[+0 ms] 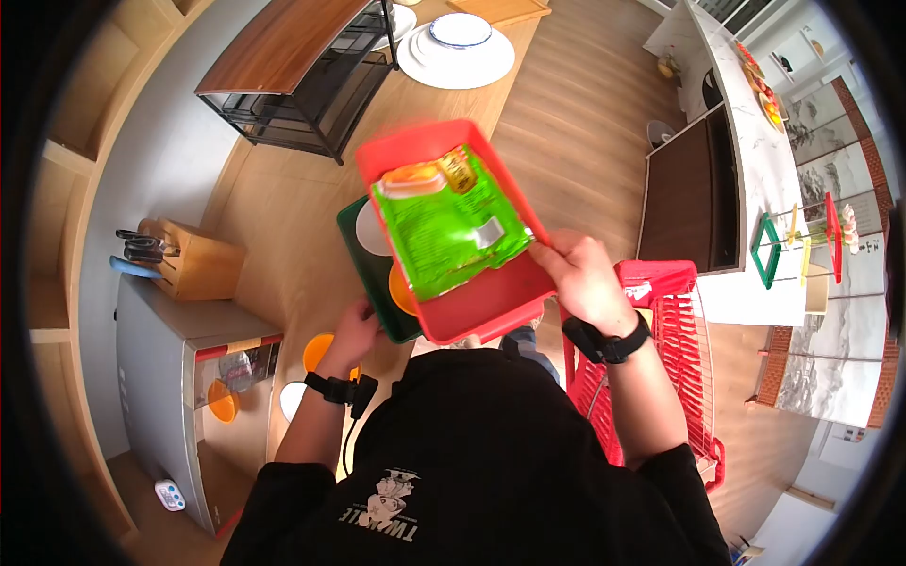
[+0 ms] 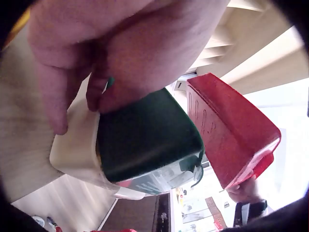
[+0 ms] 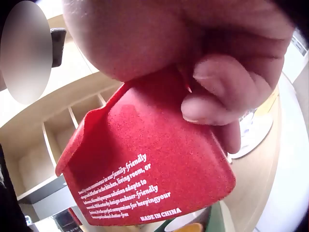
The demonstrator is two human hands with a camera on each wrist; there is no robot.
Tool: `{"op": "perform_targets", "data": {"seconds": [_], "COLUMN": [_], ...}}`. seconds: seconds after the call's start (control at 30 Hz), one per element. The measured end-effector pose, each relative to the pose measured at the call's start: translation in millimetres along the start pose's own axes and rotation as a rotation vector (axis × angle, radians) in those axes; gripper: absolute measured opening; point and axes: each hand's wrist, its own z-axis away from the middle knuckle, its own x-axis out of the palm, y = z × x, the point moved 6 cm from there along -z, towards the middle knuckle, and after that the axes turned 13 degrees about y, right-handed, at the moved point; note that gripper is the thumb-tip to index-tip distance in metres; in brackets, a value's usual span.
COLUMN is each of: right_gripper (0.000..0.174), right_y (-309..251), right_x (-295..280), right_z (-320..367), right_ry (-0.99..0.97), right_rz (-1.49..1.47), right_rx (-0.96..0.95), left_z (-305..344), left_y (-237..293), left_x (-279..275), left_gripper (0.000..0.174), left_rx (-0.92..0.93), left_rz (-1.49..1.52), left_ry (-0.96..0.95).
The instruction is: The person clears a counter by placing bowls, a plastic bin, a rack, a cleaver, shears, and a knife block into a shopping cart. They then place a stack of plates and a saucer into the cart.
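My right hand [image 1: 590, 281] grips the rim of a red plastic bin [image 1: 481, 316], thumb on the inside edge and fingers curled against the outer wall. A shiny green food packet [image 1: 453, 231] lies in that raised bin. Partly beneath it is a dark green bin [image 1: 359, 229], with a white round item [image 1: 374, 231] and an orange one [image 1: 402, 289] in it. My left hand [image 1: 354, 330] pinches the green bin's near rim. In the left wrist view, a cream bin [image 2: 77, 145] stands right against the green bin, close under my left fingertips.
A grey cabinet [image 1: 156, 368] and knife block [image 1: 198, 259] stand left. Beyond is a wood-topped rack [image 1: 283, 47] beside white plates [image 1: 458, 66]. An orange bowl [image 1: 319, 351] sits near my left wrist. A red shopping cart [image 1: 675, 349] stands at my right.
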Motion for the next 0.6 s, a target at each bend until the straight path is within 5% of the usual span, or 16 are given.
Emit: {"op": "perform_targets", "data": {"seconds": [0.13,0.6], "right_gripper": [0.026,0.029], "right_y": [-8.2,-14.2], "right_x": [37.1,77.8], "right_z": [-2.2,-12.4], "right_ry": [-0.183,-0.264], "right_rz": [0.031,0.299], "right_rx": [0.044,0.027], "left_z": [-3.2,14.9], "left_y": [-6.3,19.2], "left_x": [1.5,5.5], "left_gripper": [0.038,0.035], "left_rx": [0.204,0.258], "left_rz": [-0.067,-0.067], "left_ry": [-0.001,0.0]}}
